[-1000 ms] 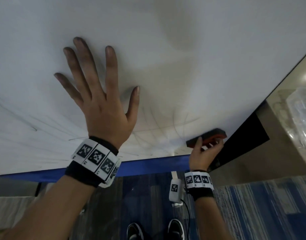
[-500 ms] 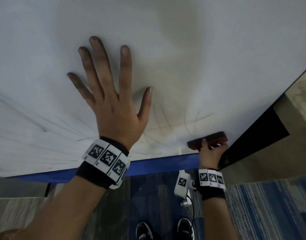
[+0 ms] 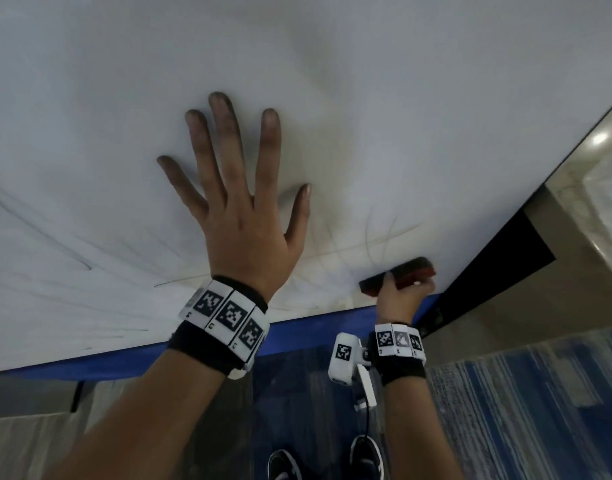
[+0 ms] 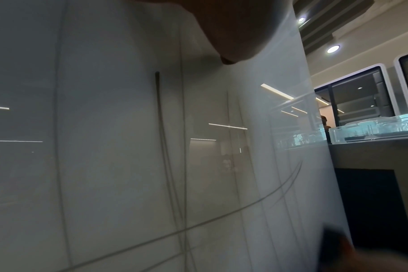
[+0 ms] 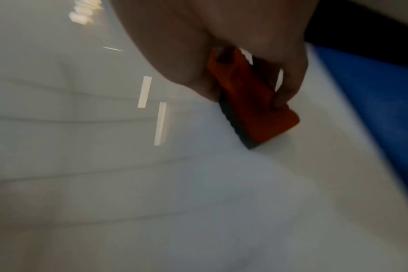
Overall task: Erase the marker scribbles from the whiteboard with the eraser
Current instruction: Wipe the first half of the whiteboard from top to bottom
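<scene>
From the head view, the left hand lay flat with fingers spread on the glossy white whiteboard, while the right hand gripped a red rectangular eraser near the board's lower right corner. Thin grey marker scribbles lay just above it.

The left wrist view showed long thin strokes crossing the board.

In the blurred right wrist view, curled fingers pinched the eraser against the board.

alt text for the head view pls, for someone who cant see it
A right hand presses a red eraser against the lower right of a whiteboard, over faint marker scribbles. The left hand lies flat, fingers spread, on the board beside it.
</scene>
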`<action>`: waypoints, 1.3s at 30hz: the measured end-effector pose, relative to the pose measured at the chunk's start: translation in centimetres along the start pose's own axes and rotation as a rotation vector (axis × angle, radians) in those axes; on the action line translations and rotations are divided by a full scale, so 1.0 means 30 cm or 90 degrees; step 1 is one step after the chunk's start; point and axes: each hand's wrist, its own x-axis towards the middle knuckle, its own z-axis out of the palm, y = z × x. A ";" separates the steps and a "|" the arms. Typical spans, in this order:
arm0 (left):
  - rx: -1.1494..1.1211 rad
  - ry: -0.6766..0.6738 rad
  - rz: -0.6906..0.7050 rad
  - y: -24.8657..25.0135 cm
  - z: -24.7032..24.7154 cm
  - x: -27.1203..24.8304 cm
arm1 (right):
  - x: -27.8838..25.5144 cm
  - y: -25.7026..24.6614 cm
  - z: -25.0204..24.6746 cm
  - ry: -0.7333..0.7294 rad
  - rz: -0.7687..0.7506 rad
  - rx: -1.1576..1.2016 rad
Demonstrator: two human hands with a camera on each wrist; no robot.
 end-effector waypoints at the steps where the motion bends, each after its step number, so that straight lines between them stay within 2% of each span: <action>1: -0.003 -0.005 0.001 0.000 -0.002 0.000 | -0.040 -0.082 0.000 0.011 -0.111 0.003; 4: -0.014 -0.022 0.008 -0.004 -0.015 -0.007 | -0.166 -0.222 0.035 -0.005 -0.421 -0.062; 6: -0.011 -0.034 0.025 -0.019 -0.028 -0.016 | -0.198 -0.226 0.038 -0.050 -0.502 -0.117; 8: -0.004 -0.050 0.050 -0.042 -0.037 -0.025 | -0.144 -0.193 0.006 -0.029 -0.451 -0.149; 11: 0.012 -0.073 0.088 -0.074 -0.048 -0.029 | -0.065 -0.189 -0.054 0.013 -0.226 -0.055; 12: 0.015 -0.080 0.097 -0.080 -0.051 -0.032 | -0.062 -0.205 -0.058 0.021 -0.188 -0.053; 14: 0.016 -0.085 0.106 -0.087 -0.053 -0.035 | -0.091 -0.252 -0.031 0.042 -0.227 -0.058; 16: 0.015 -0.085 0.105 -0.086 -0.055 -0.040 | -0.168 -0.306 0.012 0.033 -0.374 -0.072; 18: 0.016 -0.085 0.104 -0.080 -0.055 -0.045 | -0.247 -0.339 0.046 -0.036 -0.500 -0.087; 21: 0.013 -0.082 0.107 -0.080 -0.050 -0.049 | -0.267 -0.344 0.052 -0.109 -0.594 -0.131; 23: 0.004 -0.073 0.109 -0.085 -0.046 -0.049 | -0.185 -0.288 0.012 -0.076 -0.551 -0.133; 26: 0.006 -0.074 0.118 -0.097 -0.043 -0.050 | -0.101 -0.246 -0.045 0.029 -0.339 -0.083; 27: 0.007 -0.078 0.122 -0.100 -0.043 -0.052 | -0.101 -0.249 -0.042 0.048 -0.298 -0.079; 29: 0.012 -0.082 0.128 -0.106 -0.041 -0.057 | -0.146 -0.276 -0.008 0.058 -0.333 -0.058; 32: 0.014 -0.079 0.126 -0.106 -0.037 -0.056 | -0.292 -0.312 0.062 -0.059 -0.519 -0.099; 35: 0.003 -0.087 0.124 -0.108 -0.050 -0.054 | -0.341 -0.293 0.072 -0.144 -0.607 -0.170; 37: -0.008 -0.102 0.146 -0.119 -0.076 -0.053 | -0.270 -0.238 0.049 -0.119 -0.569 -0.159; 39: -0.036 -0.108 0.162 -0.144 -0.117 -0.053 | -0.175 -0.148 0.017 -0.069 -0.437 -0.125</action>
